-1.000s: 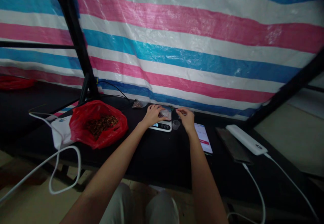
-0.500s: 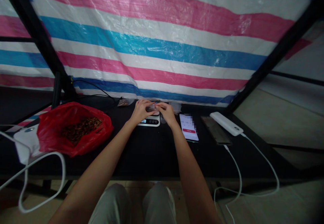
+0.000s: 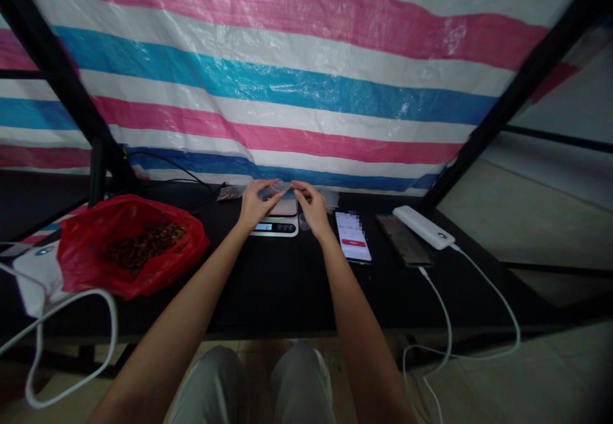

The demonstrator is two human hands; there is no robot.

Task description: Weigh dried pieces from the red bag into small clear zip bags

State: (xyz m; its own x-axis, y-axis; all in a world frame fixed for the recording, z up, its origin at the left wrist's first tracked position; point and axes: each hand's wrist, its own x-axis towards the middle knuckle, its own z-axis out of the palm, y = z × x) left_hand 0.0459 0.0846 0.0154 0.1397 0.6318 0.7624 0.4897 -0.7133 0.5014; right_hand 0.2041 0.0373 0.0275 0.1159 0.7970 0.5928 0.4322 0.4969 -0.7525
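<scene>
A small clear pouch (image 3: 280, 189) is held just above the scale (image 3: 276, 222), pinched at its left end by the left hand (image 3: 253, 204) and at its right end by the right hand (image 3: 311, 205). The step in hand appears to be handling the pouch over the scale; a steady two-sided grip is called for next (its contents cannot be made out). The pouch looks thin, limp and glossy. A phone (image 3: 353, 237) lies just right, a red bag (image 3: 129, 245) well left, on the dark tabletop (image 3: 287, 283).
</scene>
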